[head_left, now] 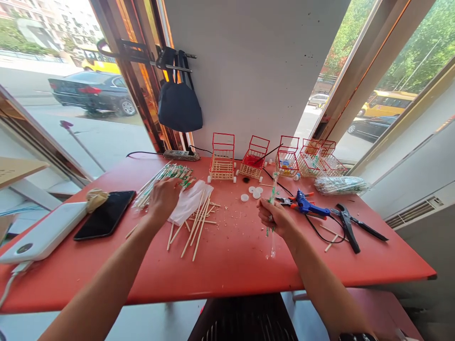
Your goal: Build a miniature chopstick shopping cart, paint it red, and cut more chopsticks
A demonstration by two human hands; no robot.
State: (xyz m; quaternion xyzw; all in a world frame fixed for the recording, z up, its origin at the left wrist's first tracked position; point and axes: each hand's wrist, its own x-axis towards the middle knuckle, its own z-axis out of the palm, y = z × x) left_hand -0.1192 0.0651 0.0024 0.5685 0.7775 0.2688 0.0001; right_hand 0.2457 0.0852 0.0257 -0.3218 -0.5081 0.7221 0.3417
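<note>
My left hand [165, 195] lies over a pile of thin sticks in clear, green-printed wrappers [145, 187]. Its fingers curl down into the pile, and what they pinch is hidden. My right hand [272, 215] is closed around a clear plastic wrapper with green print [273, 187], held upright above the table; a loose clear end hangs below the fist. Between the hands, bare wooden sticks [199, 222] lie across a white plastic bag [186, 203]. Several white round discs [255, 191] rest beyond my right hand.
Along the wall stand several small red-and-wood carts [222, 158]. A blue glue gun [311, 206], black-handled cutters [346, 227] and a bundle of wrapped sticks [341, 184] lie at right. At left are a phone [105, 215] and white power bank [46, 229]; a power strip [181, 155] sits behind.
</note>
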